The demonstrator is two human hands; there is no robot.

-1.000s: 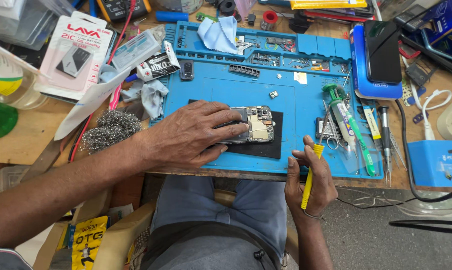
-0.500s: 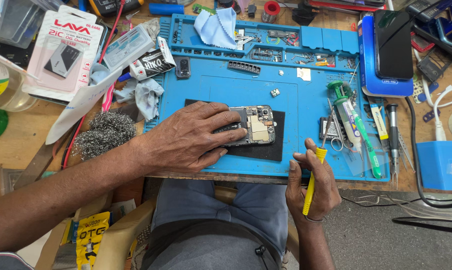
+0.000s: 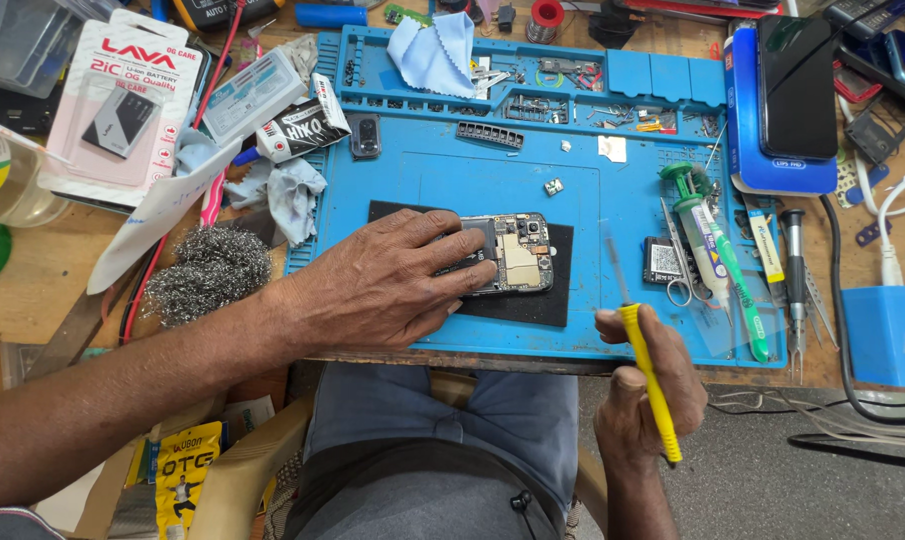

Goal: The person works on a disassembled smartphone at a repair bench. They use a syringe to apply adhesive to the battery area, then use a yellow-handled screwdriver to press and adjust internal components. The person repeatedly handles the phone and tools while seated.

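Opened black smartphone with its back cover off, guts showing

It lies on a black pad near the blue silicone mat's front edge; left hand presses flat on it, fingers spread, right hand clenches a yellow-handled screwdriver at the bench's front edge.

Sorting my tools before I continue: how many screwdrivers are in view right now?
2. A yellow-handled screwdriver is held in the right hand at the mat's front edge; a dark-handled screwdriver lies on the bench right of the blue mat. Others may hide in the clutter.
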